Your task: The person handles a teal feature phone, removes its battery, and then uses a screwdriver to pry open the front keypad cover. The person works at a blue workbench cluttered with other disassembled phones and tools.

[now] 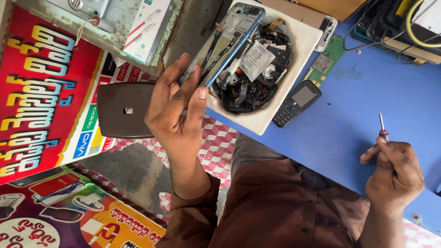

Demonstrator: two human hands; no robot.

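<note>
My left hand (177, 108) is raised and grips an opened smartphone (229, 43) with a blue frame, held edge-on so its inner parts show. My right hand (395, 172) rests lower right over the blue tabletop (367, 105), closed around a small screwdriver (382, 127) whose metal tip points up. The two hands are far apart. My brown sleeves and shirt fill the bottom of the view.
A white tray (268, 121) full of black phone parts and cables sits behind the phone. A black keypad phone (296, 103) and a green circuit board (324, 62) lie beside it. A brown stool seat (121, 110) stands left; posters cover the left side.
</note>
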